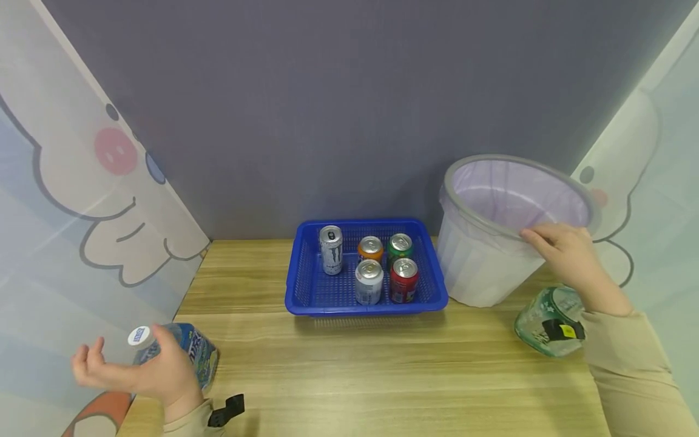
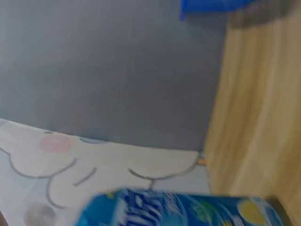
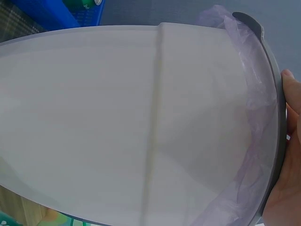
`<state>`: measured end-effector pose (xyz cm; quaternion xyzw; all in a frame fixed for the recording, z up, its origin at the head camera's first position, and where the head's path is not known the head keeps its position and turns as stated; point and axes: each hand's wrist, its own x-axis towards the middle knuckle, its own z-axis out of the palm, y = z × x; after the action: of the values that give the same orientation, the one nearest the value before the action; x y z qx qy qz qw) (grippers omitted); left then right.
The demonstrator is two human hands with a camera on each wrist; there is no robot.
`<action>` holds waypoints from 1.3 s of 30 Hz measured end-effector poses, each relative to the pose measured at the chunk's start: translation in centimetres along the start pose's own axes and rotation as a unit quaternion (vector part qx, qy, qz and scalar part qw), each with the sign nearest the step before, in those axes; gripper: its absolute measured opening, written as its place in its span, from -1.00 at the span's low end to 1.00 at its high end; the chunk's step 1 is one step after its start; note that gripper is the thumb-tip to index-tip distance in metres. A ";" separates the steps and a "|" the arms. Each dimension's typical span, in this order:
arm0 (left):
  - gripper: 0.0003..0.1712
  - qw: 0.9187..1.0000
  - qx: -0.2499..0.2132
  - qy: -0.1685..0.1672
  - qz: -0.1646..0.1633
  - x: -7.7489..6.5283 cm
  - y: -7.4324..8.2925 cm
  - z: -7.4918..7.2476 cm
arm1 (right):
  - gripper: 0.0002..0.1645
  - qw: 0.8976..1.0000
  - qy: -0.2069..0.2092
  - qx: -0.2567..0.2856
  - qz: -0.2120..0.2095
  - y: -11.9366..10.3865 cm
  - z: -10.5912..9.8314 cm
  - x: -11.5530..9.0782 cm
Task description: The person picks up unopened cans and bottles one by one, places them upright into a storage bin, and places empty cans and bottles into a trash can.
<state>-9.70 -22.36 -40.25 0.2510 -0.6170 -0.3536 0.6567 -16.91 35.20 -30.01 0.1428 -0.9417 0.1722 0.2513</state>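
Observation:
My right hand (image 1: 570, 255) grips the grey rim of a white trash bin (image 1: 480, 267), which leans toward the right. In the right wrist view, the bin's white side (image 3: 94, 122) fills most of the picture, with fingers (image 3: 292, 94) at the rim. My left hand (image 1: 147, 373) is at a large plastic bottle (image 1: 202, 352) with a white cap and blue label. Its thumb is beside the cap and its other fingers reach left, spread from the thumb. Whether the hand touches the bottle is unclear. The blue label (image 2: 178, 209) crosses the bottom of the left wrist view.
A blue plastic basket (image 1: 327, 308) holds several drink cans, among them a tall white can (image 1: 331, 250) and a red can (image 1: 403, 280). A green-tinted bottle (image 1: 532, 328) stands under my right forearm. A pale purple liner (image 1: 491, 188) lines the bin. A grey wall (image 1: 349, 109) rises behind.

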 end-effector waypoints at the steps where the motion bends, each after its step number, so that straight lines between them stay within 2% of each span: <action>1: -0.52 1.000 0.004 -0.008 -0.002 0.1 -0.4 -0.3 | -0.66 1.000 0.000 0.002 -0.001 0.0 0.0 0.0; 4: -0.44 0.999 0.015 -0.035 -0.011 0.0 -1.8 -1.1 | -0.67 1.000 -0.004 0.002 0.003 -0.1 0.2 0.0; 7: -0.34 0.999 0.020 -0.045 -0.023 -0.4 -3.4 -1.5 | -0.66 1.000 -0.009 0.003 0.009 0.1 0.1 0.0; 12: -0.20 0.996 0.033 -0.058 -0.067 -1.1 -4.6 -1.6 | -0.65 1.000 -0.008 0.001 0.011 0.1 -0.1 0.0; 18: -0.15 0.986 0.063 -0.096 -0.118 -1.9 -5.9 -2.0 | -0.65 1.000 -0.010 0.003 0.010 0.1 0.0 0.0; 21: -0.14 0.983 0.073 -0.108 -0.126 -2.1 -6.1 -2.0 | -0.65 1.000 -0.013 0.008 0.013 0.2 0.0 0.0; 33: -0.01 0.965 0.091 -0.149 -0.196 -2.9 -6.2 -2.3 | -0.65 1.000 -0.013 0.004 0.013 0.4 0.1 0.0; 36: -0.02 0.962 0.092 -0.155 -0.205 -3.0 -6.2 -2.5 | -0.65 1.000 -0.011 0.003 0.008 0.4 0.1 0.0; 39: -0.04 0.962 0.095 -0.156 -0.202 -3.2 -6.3 -2.6 | -0.65 1.000 -0.004 -0.003 0.003 0.3 0.1 0.1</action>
<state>-8.12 -24.12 -47.36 0.3734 -0.6789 -0.4536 0.4404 -17.13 35.42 -30.15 0.1404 -0.9436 0.1699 0.2472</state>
